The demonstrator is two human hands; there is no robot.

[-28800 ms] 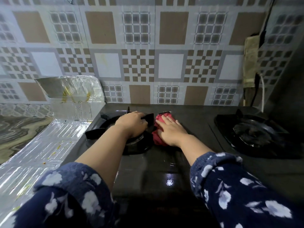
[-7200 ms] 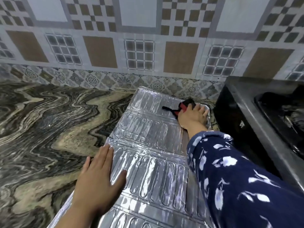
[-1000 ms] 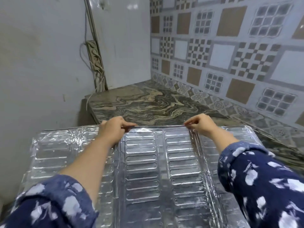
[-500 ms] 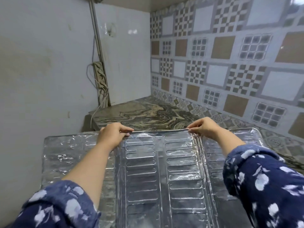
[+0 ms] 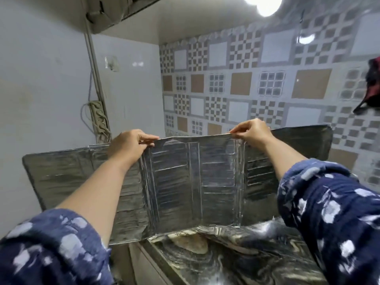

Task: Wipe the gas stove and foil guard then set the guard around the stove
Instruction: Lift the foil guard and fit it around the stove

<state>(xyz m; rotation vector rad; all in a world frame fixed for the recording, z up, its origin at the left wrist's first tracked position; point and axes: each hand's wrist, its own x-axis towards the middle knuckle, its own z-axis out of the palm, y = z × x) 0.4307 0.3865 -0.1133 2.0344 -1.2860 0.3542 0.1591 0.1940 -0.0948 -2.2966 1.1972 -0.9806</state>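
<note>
The silver foil guard hangs upright in front of me, lifted above the marbled counter, its three ribbed panels spread wide. My left hand pinches its top edge at the left fold. At the right fold my right hand grips the same top edge. The gas stove is out of view. A dark red cloth hangs at the far right edge against the tiled wall.
A patterned tile wall stands behind the guard and a plain white wall to the left, with a power strip and cables on it. A lit bulb glares overhead. The counter's front edge runs below the guard.
Both hands have raised the foil guard from lying flat on the counter to hanging upright in the air. The view has tilted upward, showing the ceiling bulb.
</note>
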